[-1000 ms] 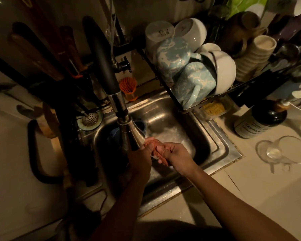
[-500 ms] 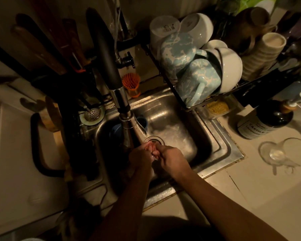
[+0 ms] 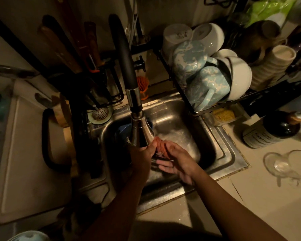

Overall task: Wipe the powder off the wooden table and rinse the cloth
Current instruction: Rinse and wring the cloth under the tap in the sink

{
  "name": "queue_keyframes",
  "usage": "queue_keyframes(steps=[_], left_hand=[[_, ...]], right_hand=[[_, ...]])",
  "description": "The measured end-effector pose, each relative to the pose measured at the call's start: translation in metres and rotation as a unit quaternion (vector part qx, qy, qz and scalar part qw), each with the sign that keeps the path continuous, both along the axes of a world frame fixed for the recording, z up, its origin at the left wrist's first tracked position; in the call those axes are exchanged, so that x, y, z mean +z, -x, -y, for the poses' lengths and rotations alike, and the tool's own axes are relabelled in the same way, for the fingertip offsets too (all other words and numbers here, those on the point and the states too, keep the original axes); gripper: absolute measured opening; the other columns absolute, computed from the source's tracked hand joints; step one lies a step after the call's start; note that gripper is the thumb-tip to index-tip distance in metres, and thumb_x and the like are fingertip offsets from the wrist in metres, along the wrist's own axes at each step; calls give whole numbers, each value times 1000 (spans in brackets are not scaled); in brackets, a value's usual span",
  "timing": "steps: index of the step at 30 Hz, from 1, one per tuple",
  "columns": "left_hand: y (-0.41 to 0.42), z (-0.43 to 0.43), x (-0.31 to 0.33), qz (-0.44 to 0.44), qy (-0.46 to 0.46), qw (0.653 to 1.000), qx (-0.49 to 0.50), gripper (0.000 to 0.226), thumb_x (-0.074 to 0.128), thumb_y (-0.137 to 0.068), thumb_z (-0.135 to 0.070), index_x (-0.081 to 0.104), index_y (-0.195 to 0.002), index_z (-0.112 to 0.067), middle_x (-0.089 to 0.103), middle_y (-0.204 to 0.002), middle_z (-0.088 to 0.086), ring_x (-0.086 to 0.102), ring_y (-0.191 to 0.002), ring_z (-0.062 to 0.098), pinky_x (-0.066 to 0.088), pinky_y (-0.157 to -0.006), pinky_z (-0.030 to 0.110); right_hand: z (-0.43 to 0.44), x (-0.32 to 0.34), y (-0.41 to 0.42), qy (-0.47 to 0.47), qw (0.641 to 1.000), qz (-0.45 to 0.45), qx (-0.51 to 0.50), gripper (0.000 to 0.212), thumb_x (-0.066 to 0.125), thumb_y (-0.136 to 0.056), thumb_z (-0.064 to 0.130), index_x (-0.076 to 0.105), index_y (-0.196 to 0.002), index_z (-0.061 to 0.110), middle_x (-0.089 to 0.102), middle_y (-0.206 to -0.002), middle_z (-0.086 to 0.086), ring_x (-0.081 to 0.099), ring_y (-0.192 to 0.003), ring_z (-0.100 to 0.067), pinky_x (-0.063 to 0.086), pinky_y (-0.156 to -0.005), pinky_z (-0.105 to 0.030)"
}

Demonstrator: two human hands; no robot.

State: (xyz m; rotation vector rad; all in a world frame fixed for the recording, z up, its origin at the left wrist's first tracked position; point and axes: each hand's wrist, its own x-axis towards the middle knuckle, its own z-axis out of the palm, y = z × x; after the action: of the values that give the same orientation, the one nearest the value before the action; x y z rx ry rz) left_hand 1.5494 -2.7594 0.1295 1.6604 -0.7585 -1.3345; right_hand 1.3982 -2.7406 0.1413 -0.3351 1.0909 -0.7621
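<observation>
Status at the sink. My left hand (image 3: pixel 142 154) and right hand (image 3: pixel 178 160) are both over the basin of the stainless steel sink (image 3: pixel 230 154). They meet just under the chrome spray head of the black-necked pull-down tap (image 3: pixel 141 132). The reddish-pink bunched cloth (image 3: pixel 161 147) is between the two hands. Its top end is right at the spray head's mouth and the rest hangs down as a wad.

Left: fingers curled round the cloth's left side, thumb against it, hand touching the spray head.
Right: thumb and forefinger clamp the cloth's right side. The remaining fingers (image 3: pixel 163 165) are straight, slightly apart and pointing left just below the wad. Can't tell if they touch it.

Containers:
- Sink basin: round blue bowl (image 3: pixel 122 132) at the back left, partly behind the tap. Contents hidden.
- Black wire dish rack (image 3: pixel 182 94) over the sink's right rear corner: two blue-and-white marbled mugs (image 3: pixel 205 84) tipped over, white bowls (image 3: pixel 241 77) stacked on edge beside them, upturned white cup (image 3: pixel 175 36) at the back.
- Small clear tub (image 3: pixel 223 115) just below the rack, something yellow inside.
- Perforated metal sink strainer (image 3: pixel 100 113) on a pale round disc, left of the tap.
- Pale countertop (image 3: pixel 250 197), right of the sink: dark round bottle with a white label (image 3: pixel 271 132), and near it a clear drinking glass (image 3: pixel 285 165) on its side.
</observation>
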Motion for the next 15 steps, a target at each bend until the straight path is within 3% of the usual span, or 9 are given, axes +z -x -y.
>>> queue_keyframes(steps=[2, 4, 7, 10, 12, 14, 15], left_hand=[[5, -6, 12, 55, 65, 994, -62, 35, 76, -65, -43, 77, -99, -33, 75, -86, -2, 71, -84, 16, 58, -85, 35], [7, -9, 9, 94, 69, 988, -106, 23, 75, -74, -30, 74, -88, -48, 76, -83, -12, 73, -87, 13, 57, -87, 30], [5, -8, 17, 165, 58, 975, -135, 16, 72, -86, -12, 76, -94, -26, 73, -83, -6, 70, -83, 16, 56, -87, 31], [7, -8, 19, 177, 11, 972, -153, 12, 67, -89, 0, 73, -87, -10, 69, -74, -4, 65, -69, 10, 52, -74, 21], [8, -4, 7, 151, -27, 981, -119, 7, 69, -86, -4, 73, -92, -4, 73, -80, 2, 67, -72, 12, 55, -74, 22], [9, 6, -13, 153, -54, 985, -54, 50, 77, -73, -29, 68, -112, 1, 75, -95, 9, 72, -81, 17, 60, -80, 29], [7, 10, -27, 143, -62, 987, -39, 66, 77, -65, -40, 67, -115, 1, 75, -99, 10, 72, -83, 17, 60, -83, 31]], right_hand=[[-1, -4, 0, 14, 999, -15, -25, 24, 63, -98, 15, 63, -122, 16, 75, -103, -13, 74, -81, -20, 62, -78, -33], [-1, -4, -1, 51, 995, -81, -12, 19, 62, -98, 9, 65, -117, 9, 74, -92, -11, 69, -71, -11, 59, -69, -25], [-1, -9, 2, 156, 957, -238, 52, 14, 60, -97, 2, 68, -108, 2, 70, -70, 0, 61, -58, -6, 51, -61, -21], [-1, -15, 3, 276, 853, -427, 118, 17, 68, -88, 2, 72, -97, 15, 73, -80, 5, 65, -71, -1, 49, -68, -14], [-2, -10, 0, 313, 822, -455, 142, 17, 65, -88, 6, 71, -99, 17, 75, -85, 1, 68, -79, -10, 47, -69, -16], [1, -3, 0, 331, 805, -461, 174, 23, 58, -88, 24, 70, -107, 16, 75, -89, -7, 68, -82, -19, 42, -68, -18], [4, 1, 0, 335, 794, -466, 201, 38, 52, -86, 38, 69, -111, 15, 74, -91, -9, 67, -82, -19, 40, -69, -18]])
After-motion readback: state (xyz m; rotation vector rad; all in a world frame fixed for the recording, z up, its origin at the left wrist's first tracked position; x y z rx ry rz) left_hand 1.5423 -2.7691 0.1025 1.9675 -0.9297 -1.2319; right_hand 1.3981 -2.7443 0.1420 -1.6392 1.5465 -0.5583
